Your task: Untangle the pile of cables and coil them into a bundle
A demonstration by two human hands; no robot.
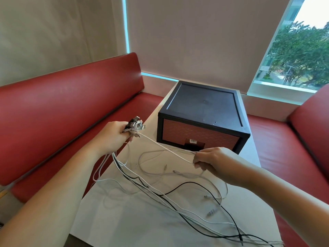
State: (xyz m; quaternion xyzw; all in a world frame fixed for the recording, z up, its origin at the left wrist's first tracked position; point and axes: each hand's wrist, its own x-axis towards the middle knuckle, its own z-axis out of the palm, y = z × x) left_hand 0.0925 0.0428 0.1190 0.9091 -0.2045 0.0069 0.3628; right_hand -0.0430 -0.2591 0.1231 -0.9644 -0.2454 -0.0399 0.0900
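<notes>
- White rectangular table (133,225) stands between red padded benches (71,104).
- Black-framed brick-pattern box (204,104) at 12 o'clock.
- Left hand (112,138) grips bunched plug ends (136,124); right hand (213,162) pinches taut white cable (166,148).
- Loose white and black cables (161,195) trail to the 5 o'clock edge.

One head-worn wide-angle view looks forward and down, close over the table (160,229).

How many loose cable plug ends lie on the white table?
4 visible: two small plug ends just below the taut white cable, two larger grey ones nearer the camera; the tangle may hide more.
</notes>
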